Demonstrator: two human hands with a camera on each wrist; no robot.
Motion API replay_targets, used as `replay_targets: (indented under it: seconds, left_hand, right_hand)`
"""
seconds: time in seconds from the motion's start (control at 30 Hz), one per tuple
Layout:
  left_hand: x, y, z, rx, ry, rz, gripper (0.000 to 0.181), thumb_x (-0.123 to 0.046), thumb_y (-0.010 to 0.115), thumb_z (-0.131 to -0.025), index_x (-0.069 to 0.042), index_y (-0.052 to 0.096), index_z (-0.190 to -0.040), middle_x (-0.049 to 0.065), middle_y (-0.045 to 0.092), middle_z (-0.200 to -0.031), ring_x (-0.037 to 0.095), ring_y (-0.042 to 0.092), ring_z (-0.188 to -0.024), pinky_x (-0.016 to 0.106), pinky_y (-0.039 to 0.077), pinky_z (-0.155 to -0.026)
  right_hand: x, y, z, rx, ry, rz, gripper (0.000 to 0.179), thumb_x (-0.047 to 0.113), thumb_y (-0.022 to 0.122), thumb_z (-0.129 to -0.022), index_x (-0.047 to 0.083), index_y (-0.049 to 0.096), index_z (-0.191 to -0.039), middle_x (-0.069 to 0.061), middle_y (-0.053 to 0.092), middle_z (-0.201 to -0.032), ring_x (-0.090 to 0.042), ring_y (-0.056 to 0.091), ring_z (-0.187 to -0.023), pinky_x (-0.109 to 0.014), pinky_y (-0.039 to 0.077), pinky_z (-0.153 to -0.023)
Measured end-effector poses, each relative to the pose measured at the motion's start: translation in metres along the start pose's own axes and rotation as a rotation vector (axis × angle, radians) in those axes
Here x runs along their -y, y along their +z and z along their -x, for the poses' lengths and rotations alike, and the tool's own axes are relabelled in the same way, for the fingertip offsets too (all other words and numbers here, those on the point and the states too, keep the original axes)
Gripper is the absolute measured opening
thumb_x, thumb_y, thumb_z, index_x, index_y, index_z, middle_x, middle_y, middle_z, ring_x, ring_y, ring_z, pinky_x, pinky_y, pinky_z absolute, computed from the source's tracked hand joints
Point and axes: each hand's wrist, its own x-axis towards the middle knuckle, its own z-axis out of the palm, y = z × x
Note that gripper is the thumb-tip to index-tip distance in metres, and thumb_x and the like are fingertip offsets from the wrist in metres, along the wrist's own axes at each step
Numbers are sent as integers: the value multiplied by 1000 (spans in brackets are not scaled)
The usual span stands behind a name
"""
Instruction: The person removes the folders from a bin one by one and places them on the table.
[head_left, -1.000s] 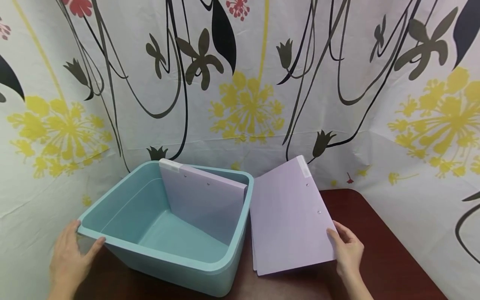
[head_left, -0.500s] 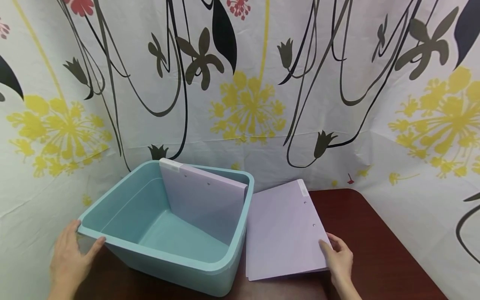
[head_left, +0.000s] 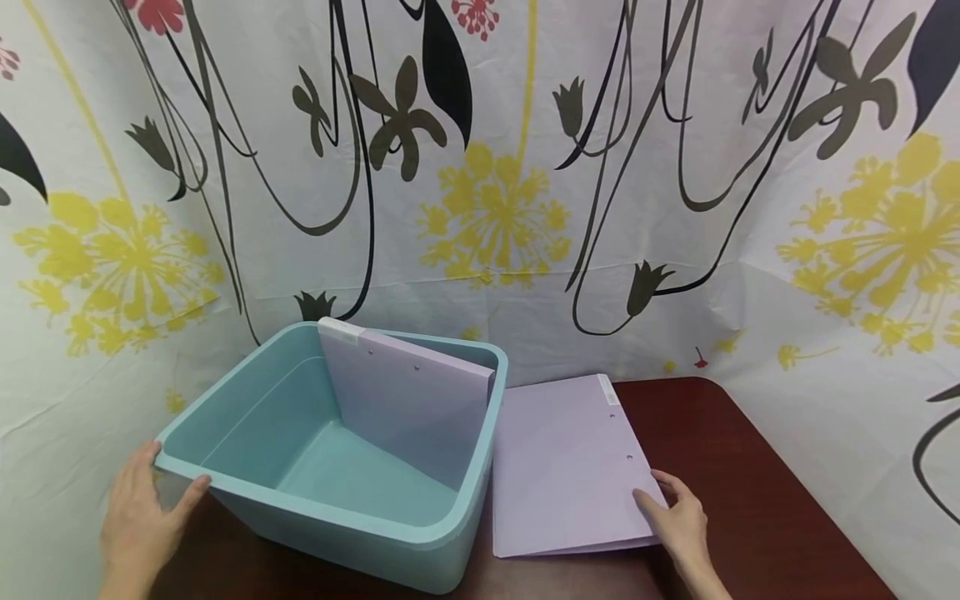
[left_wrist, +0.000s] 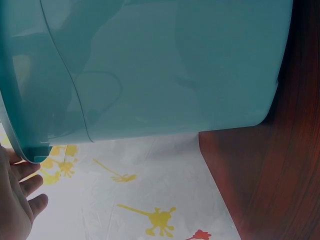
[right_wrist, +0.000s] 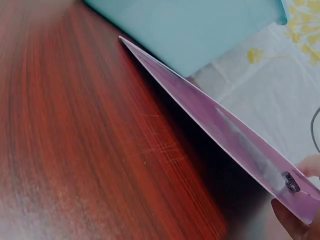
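One lilac folder (head_left: 412, 408) stands in the blue tub (head_left: 337, 552); second folder (head_left: 566, 467) outside, between tub and table's (head_left: 750, 500) right edge. Left hand (head_left: 138, 521) grips tub's near-left rim corner, thumb spread; right hand (head_left: 681, 521) pinches second folder's right edge.

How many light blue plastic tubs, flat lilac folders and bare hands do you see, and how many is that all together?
Light blue plastic tub: 1
Flat lilac folders: 2 in sight (tucked-in folder, held folder)
Bare hands: 2 (left hand, right hand)
Total: 5
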Motion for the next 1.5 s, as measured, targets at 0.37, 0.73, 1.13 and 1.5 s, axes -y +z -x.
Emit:
replay_targets:
  seconds: [0.37,0.73,1.13,1.5]
  left_hand:
    - [0,1,0,-2,-3,6,81,-48,51,-86,7,22,-138,34,28,-136,47,26,-125,64,25,-97]
    - [3,2,2,-25,12,50,78,-42,53,-85,4,22,-139,32,29,-137,46,26,-126,61,22,-100]
    - [0,0,0,-1,-17,31,79,-45,52,-86,4,21,-139,31,28,-138,46,26,-126,64,26,-94]
    - [1,0,0,-4,-24,31,79,-44,52,-85,4,21,-140,31,29,-137,46,27,-125,64,26,-94]
  right_hand:
    - [-1,-10,-5,23,-84,66,43,14,69,-77,-2,57,-115,-26,61,-111,-39,58,-100,-46,42,-81]
    - [65,-19,-32,70,-300,8,43,17,69,-79,2,57,-118,-18,65,-105,-31,60,-96,-16,46,-75]
    - [158,0,-49,211,-533,-90,39,13,67,-79,-1,57,-114,-19,61,-114,-33,57,-103,-48,46,-86]
    - [230,24,-34,306,-700,-109,38,15,68,-79,1,59,-114,-15,60,-113,-30,56,-102,-46,46,-87]
